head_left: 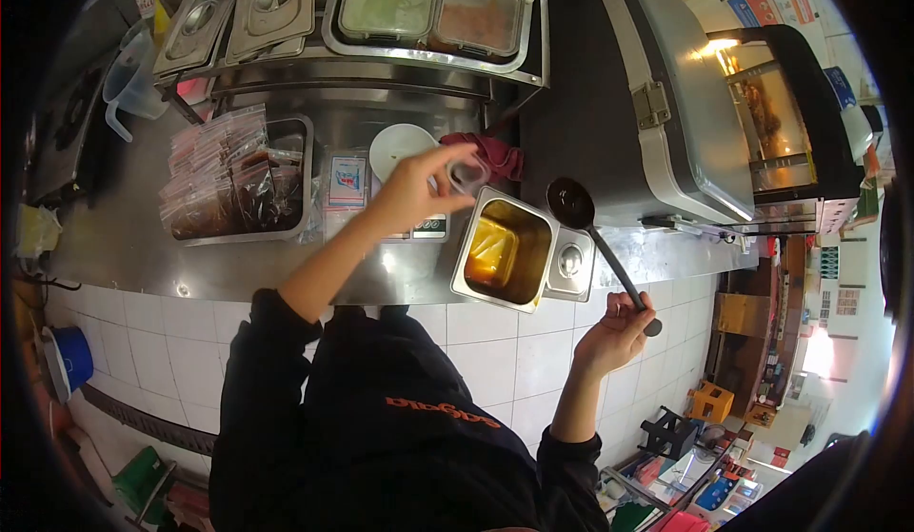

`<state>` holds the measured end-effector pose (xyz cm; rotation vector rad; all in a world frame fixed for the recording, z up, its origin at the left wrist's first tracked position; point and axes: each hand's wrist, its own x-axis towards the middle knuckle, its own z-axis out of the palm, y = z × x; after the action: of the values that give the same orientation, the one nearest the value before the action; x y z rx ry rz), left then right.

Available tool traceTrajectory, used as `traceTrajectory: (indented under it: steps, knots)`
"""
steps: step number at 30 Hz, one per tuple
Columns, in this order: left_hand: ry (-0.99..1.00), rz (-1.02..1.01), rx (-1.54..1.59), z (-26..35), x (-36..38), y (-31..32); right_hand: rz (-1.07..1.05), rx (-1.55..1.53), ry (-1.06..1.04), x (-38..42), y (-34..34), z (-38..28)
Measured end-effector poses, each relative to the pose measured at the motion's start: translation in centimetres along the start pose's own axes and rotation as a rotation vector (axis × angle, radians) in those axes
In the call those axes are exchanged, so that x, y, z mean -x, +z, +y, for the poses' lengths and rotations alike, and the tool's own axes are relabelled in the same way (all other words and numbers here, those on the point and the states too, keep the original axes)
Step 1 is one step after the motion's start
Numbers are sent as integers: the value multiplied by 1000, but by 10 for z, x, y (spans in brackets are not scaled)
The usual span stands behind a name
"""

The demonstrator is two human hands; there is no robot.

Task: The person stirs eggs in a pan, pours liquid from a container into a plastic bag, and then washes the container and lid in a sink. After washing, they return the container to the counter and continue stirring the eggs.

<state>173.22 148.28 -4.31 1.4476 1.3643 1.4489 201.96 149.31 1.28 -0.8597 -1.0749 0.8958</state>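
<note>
My left hand point(415, 192) is closed on a small clear plastic bag point(467, 174), held above the far left corner of a deep steel pan point(505, 249). Brown, oily liquid lies low in that pan. In my right hand point(611, 336) is the handle of a black ladle point(571, 204), whose bowl hangs just right of the pan with dark liquid in it. Behind my left hand, a white bowl point(400, 147) is partly covered. A scale point(430, 228) shows in part beneath my wrist.
Left on the steel counter, a tray point(307, 151) holds several filled zip bags point(228, 185). A printed packet point(347, 182) lies nearby. A dark red cloth point(500, 158) sits behind the pan; a steel lid point(570, 261) is beside it. A shelf point(362, 68) with lidded pans spans the back.
</note>
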Motion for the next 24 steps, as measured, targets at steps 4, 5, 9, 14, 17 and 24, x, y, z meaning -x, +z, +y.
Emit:
traceTrajectory:
  steps: [4, 5, 9, 14, 17, 24]
  knots:
    - [4, -207, -358, -43, -17, -36, 27, 125, 89, 17, -30, 33]
    - [-35, -234, -387, -47, -16, -40, 31, 186, 101, 21, -38, 42]
    - [-69, -143, -456, -34, -19, -50, -81, 376, 269, 28, -55, 58]
    - [69, 116, -910, -12, -8, -24, -485, 558, 354, 2, -52, 66]
    - [75, 181, -1169, -45, 5, 7, -468, 909, -52, -26, -30, 60]
    - [166, 247, -843, -4, 20, -23, -702, 583, -282, -13, 92, 49]
